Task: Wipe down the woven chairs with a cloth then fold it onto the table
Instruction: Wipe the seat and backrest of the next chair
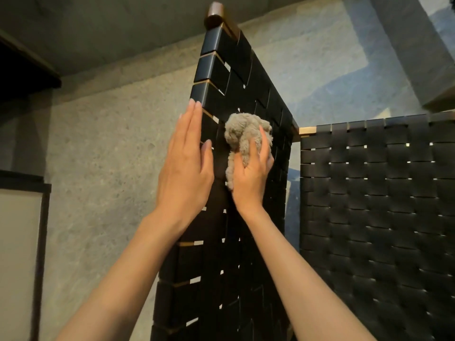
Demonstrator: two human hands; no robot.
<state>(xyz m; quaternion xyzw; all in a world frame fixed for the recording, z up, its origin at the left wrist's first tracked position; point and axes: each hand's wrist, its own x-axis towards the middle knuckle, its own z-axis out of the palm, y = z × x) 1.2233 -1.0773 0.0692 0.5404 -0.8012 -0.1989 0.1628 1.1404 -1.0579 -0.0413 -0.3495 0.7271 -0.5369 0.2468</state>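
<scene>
Head view: left hand (184,166) fingers straight, flat on woven chair (236,77); right hand (251,178) fingers clutch grey cloth (242,134).

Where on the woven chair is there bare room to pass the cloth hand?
Free: the woven chair above the cloth up to the wooden post, and below both wrists. Crowded: mid-panel, where the left hand lies flat beside the right hand gripping it.

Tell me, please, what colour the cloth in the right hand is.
Grey-beige cloth, clearest in the head view.
</scene>
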